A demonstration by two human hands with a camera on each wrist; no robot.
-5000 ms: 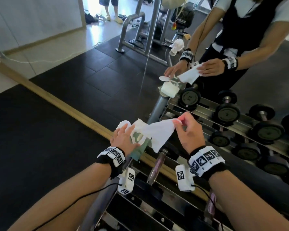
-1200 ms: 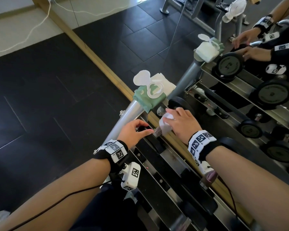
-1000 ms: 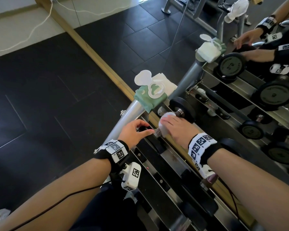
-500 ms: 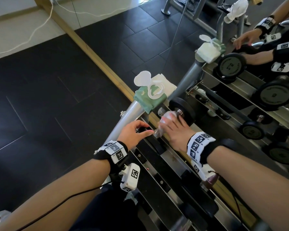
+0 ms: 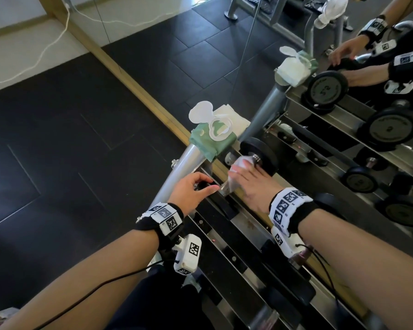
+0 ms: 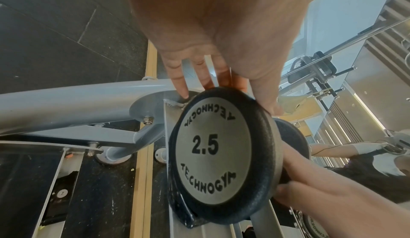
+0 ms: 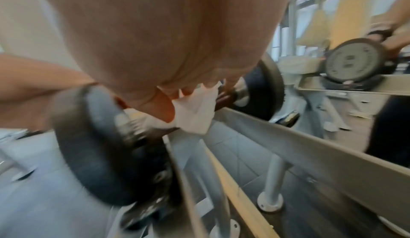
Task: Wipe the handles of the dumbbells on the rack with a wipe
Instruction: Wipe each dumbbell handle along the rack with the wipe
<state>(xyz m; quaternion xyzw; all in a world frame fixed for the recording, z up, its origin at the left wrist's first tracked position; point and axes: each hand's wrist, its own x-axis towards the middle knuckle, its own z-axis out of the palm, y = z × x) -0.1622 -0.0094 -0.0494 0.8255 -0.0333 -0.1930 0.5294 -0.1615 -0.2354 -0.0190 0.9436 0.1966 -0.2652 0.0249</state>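
A black 2.5 dumbbell (image 5: 258,152) lies at the far end of the steel rack (image 5: 236,225). My right hand (image 5: 246,172) is wrapped round its handle with the white wipe (image 5: 240,163) between palm and bar; the wipe (image 7: 195,113) bunches out under my fingers. My left hand (image 5: 205,184) grips the near end plate (image 6: 219,148) from above, fingers (image 6: 177,82) over its rim. Most of the handle is hidden by my right hand.
A green wipes pack (image 5: 212,139) with its white lid open sits on top of the rack's grey post (image 5: 184,163). A mirror (image 5: 343,129) right behind the rack reflects dumbbells and my arms. Another dumbbell's handle (image 5: 301,254) lies under my right wrist. Black rubber floor lies to the left.
Five seconds ago both hands held the wipe up at the pack. Since then my right hand has slid the wipe along the handle toward the far plate; my left hand stays on the near plate.
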